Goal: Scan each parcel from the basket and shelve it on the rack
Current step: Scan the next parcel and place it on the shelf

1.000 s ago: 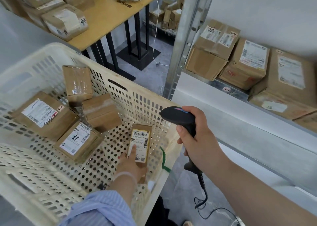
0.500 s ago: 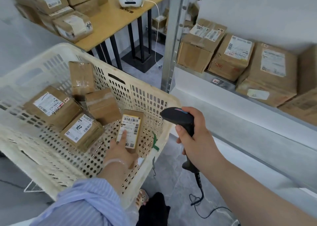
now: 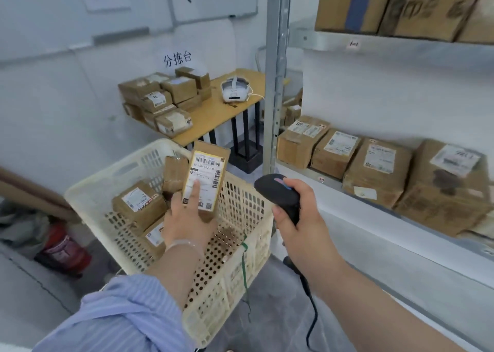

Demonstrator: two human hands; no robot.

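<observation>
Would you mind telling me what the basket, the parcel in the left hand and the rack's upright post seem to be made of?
Basket: cream moulded plastic, by its perforated walls. Parcel: matte brown cardboard with a white paper label. Rack post: probably steel, grey with a dull sheen.

Wall sign (image 3: 177, 58) – it reads 分拣台.

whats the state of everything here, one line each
parcel, held upright over the basket, label facing the camera
left hand, gripping the parcel, thumb on its label
scanner, held beside the parcel, not touching it
right hand, wrapped round the scanner
basket, holding other parcels
rack, lower shelf lined with boxes
</observation>
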